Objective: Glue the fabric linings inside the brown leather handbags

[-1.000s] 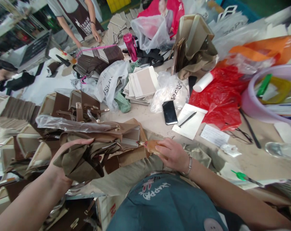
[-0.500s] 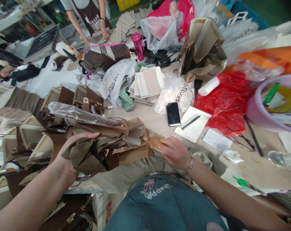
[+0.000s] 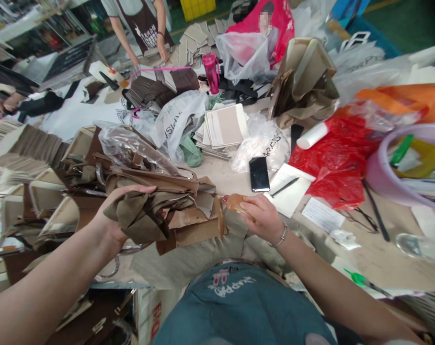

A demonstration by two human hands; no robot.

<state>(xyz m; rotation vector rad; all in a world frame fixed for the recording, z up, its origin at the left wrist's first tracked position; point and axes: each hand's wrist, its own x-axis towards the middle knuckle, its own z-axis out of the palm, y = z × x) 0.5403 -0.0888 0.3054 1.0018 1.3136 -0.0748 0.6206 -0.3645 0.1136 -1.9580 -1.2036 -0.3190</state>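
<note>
My left hand (image 3: 117, 211) grips an unfinished brown handbag (image 3: 156, 181) lying on its side; its olive fabric lining (image 3: 140, 215) is bunched out over my palm and partly hides my fingers. Clear plastic wrap (image 3: 131, 148) covers the bag's upper part. In my right hand (image 3: 262, 218) is a tool with a rounded wooden handle (image 3: 235, 202), pointed left at the bag's end. The tool's tip is too small and blurred to identify. Beneath the bag's end lies a torn cardboard piece (image 3: 199, 225).
More brown handbags (image 3: 52, 206) crowd the left side. Beyond my hands are stacked beige panels (image 3: 224, 127), a phone (image 3: 259, 174), and a notebook (image 3: 291, 184) with a pen. A red plastic bag (image 3: 336, 163) and a purple basin (image 3: 386, 163) stand right. A co-worker (image 3: 142, 28) handles panels across the table.
The handbag and my left hand have shifted slightly right and up in view. The plastic wrap has bunched differently. My right hand keeps the wooden-handled tool, close to the bag's end.
</note>
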